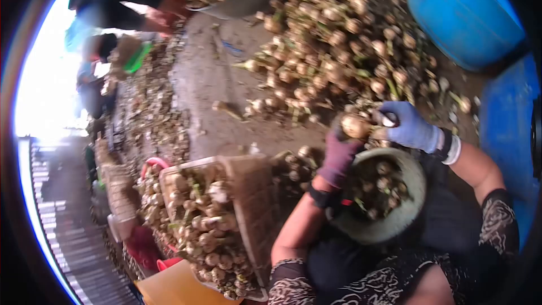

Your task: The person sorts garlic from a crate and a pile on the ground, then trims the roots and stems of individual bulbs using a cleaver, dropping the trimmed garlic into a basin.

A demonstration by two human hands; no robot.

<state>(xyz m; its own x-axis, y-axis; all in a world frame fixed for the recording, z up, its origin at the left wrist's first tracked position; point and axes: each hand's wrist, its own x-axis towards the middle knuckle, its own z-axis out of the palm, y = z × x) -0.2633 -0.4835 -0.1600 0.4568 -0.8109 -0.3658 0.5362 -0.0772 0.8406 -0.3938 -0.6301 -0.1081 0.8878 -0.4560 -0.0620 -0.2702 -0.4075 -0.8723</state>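
Brown floor [209,90], piled bulbs [333,51] (some stalked), blue tub [457,20]

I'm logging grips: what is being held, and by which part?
The left hand holds a bulb by its rounded side. The right hand is close beside it; what it grips is unclear.

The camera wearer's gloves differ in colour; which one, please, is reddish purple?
The left glove, holding the large bulb; the right glove is pale blue.
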